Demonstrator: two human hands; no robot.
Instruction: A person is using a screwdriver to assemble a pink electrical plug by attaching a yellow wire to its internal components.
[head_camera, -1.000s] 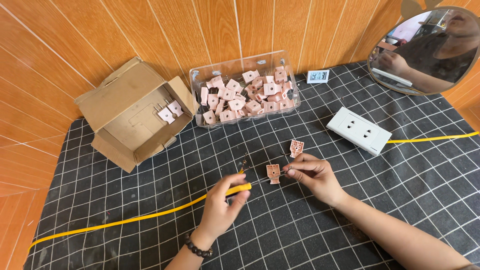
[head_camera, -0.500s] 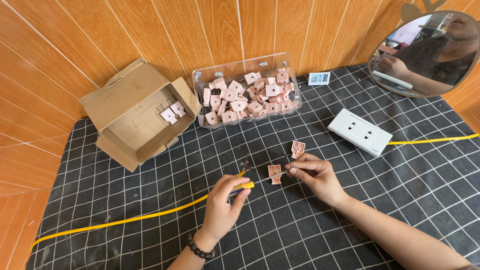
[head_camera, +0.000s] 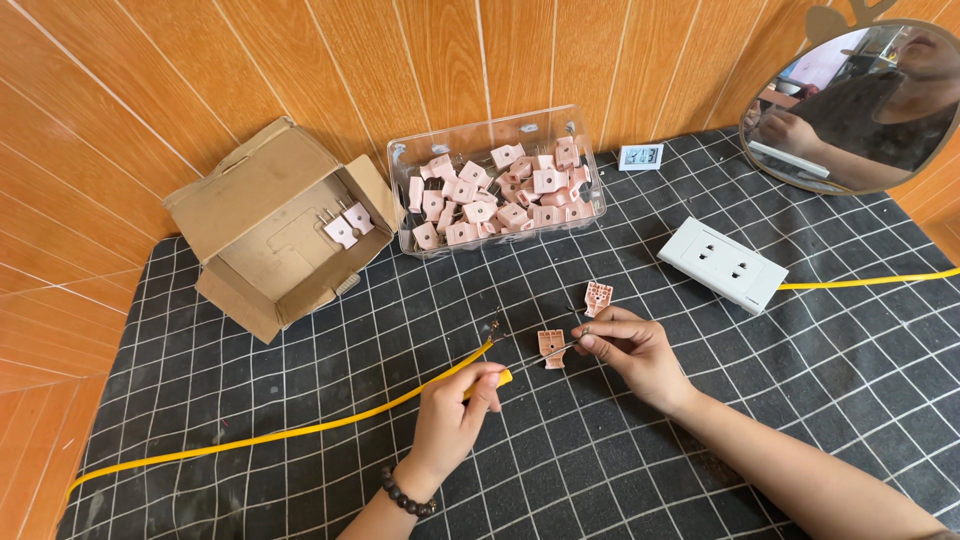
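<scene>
My left hand (head_camera: 455, 415) grips the end of a yellow cable (head_camera: 300, 430), whose bare wire tips (head_camera: 496, 325) stick up past my fingers. My right hand (head_camera: 632, 350) pinches a thin metal piece between thumb and fingers and holds it against a pink plug half (head_camera: 551, 346) lying on the mat. A second pink plug half (head_camera: 598, 296) lies just beyond my right hand.
A clear plastic box (head_camera: 500, 185) full of pink plug parts stands at the back. An open cardboard box (head_camera: 275, 235) with two plugs inside lies at the left. A white socket block (head_camera: 722, 264) with a yellow lead, a small digital clock (head_camera: 640, 156) and a round mirror (head_camera: 860, 95) sit to the right.
My left hand has closed tighter on the cable end and lifted it slightly toward the pink plug half. My right hand has stayed by the plug half.
</scene>
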